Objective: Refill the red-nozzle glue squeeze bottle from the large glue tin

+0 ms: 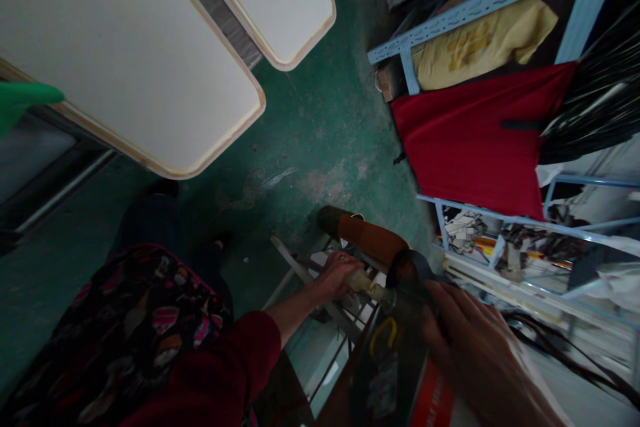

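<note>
My left hand point(340, 273), at the end of a dark red sleeve, has its fingers closed round a pale yellowish, cap-like piece point(359, 281). That piece meets the translucent neck point(384, 296) of a dark container point(383, 353), which bears a yellow loop-shaped mark and a red label. Against the container's right side, my right hand point(475, 340) grips with fingers together; its far side is hidden. Just beyond both hands lies an orange-brown cylinder point(375, 237) with a dark end. Beneath my left hand is a grey metal frame point(295, 263), partly covered.
Pale boards with rounded, tan edges point(150, 47) occupy the upper left, above a green floor point(300, 133). On the right stand light-blue metal racks point(490, 3) with a red cloth point(485, 133), a yellowish sack point(470, 47) and a bundle of black strands point(600, 93).
</note>
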Demonstrator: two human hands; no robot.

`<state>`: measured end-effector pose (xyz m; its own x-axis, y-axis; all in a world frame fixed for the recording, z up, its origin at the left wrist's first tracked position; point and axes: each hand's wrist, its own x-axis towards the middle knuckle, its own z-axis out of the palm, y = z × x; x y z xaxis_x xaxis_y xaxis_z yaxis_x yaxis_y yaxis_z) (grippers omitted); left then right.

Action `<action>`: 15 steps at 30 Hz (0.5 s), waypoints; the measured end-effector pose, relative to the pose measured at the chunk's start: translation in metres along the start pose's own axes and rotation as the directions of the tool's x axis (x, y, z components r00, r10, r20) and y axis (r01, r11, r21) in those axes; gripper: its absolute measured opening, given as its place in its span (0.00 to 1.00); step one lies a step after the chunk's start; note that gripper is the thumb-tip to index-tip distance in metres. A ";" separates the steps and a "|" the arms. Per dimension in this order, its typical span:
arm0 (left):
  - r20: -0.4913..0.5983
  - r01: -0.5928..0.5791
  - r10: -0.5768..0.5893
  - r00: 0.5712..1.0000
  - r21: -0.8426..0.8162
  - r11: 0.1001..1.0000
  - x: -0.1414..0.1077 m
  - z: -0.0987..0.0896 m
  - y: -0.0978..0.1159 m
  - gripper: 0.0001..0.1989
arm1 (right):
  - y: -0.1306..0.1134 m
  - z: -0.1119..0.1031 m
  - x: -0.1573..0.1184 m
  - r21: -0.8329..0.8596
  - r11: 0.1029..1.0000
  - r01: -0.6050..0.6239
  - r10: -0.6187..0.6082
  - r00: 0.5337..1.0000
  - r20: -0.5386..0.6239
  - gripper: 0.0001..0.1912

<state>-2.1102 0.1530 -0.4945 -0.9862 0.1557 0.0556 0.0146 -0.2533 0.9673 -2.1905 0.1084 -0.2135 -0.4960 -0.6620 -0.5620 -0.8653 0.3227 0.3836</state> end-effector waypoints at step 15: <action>-0.028 -0.045 0.044 0.999 -0.033 0.998 -0.003 0.002 -0.003 0.28 | 0.001 0.001 0.000 0.000 1.000 -0.009 0.009 1.000 0.018 0.13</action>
<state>-2.1073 0.1555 -0.4965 -0.9889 0.1173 0.0913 0.0536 -0.2912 0.9552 -2.1918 0.1096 -0.2143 -0.5045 -0.6470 -0.5717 -0.8610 0.3282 0.3884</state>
